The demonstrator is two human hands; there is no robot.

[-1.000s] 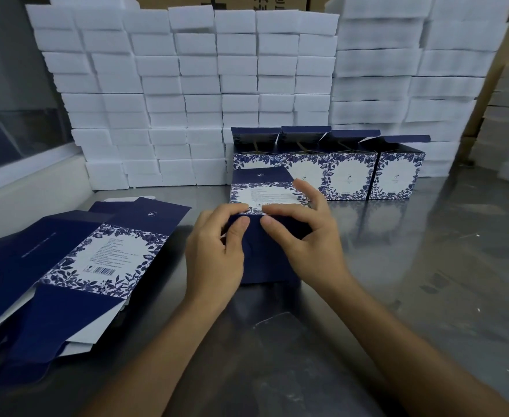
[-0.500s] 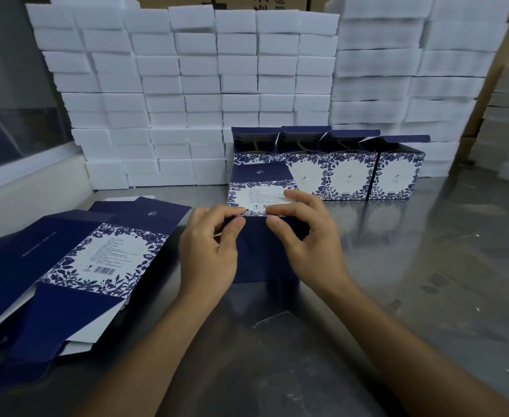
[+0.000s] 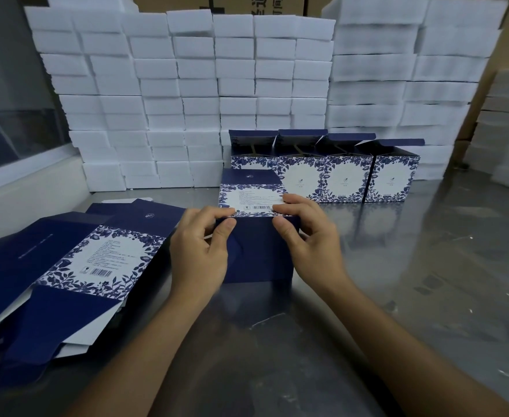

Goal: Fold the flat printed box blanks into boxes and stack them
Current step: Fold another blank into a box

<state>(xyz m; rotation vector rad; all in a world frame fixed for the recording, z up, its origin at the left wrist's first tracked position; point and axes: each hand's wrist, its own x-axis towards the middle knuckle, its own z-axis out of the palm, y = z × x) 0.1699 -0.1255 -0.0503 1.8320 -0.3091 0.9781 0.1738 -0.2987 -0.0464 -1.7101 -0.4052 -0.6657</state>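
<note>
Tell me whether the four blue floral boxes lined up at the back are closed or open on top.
Open. The four blue floral boxes stand upright in a row, top flaps raised and dark interiors visible.

half-folded navy floral box (image 3: 256,251) on table

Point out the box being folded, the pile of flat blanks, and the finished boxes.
Half-folded navy floral box (image 3: 254,251), head view: navy front panel.
Pile of flat printed blanks (image 3: 96,257), head view: top blank's white label.
Row of folded boxes (image 3: 345,182), head view: third box's front.

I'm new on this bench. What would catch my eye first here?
Both hands, left hand and right hand, pinch a half-folded box at centre. Flat blanks lie to the left, folded boxes line up behind, before stacked white foam blocks.
</note>
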